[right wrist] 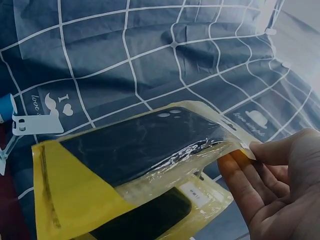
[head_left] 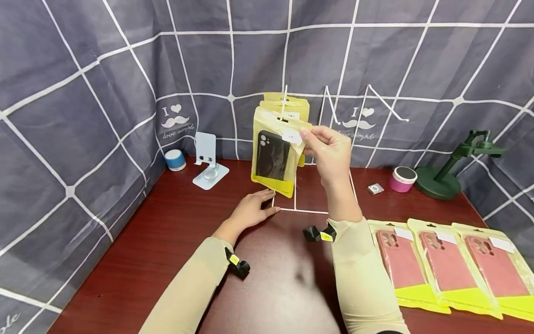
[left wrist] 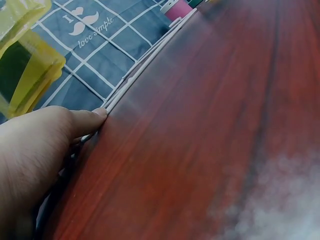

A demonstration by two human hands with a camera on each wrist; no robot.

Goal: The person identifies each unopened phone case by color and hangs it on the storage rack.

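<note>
In the head view my right hand (head_left: 331, 150) pinches the upper right corner of a yellow-edged clear pouch (head_left: 255, 153) by its white label. Inside the pouch shows a black phone case (head_left: 272, 157). The pouch's hanging hole is right at the tip of the left prong (head_left: 284, 103) of a white wire rack (head_left: 306, 212). Behind it on that prong hangs another yellow pouch (head_left: 301, 105), with a dark case inside in the right wrist view. Low down, my left hand (head_left: 249, 209) holds the rack's base wire (left wrist: 131, 80), thumb on top; its other fingers are mostly hidden.
Three pouches with red phone cases (head_left: 448, 262) lie at the right. Behind them stand a green stand (head_left: 438, 183), a pink speaker (head_left: 403, 180) and a small silver player (head_left: 375, 189). A light-blue phone stand (head_left: 206, 148) and blue speaker (head_left: 175, 160) are back left. Two more prongs (head_left: 385, 103) jut out.
</note>
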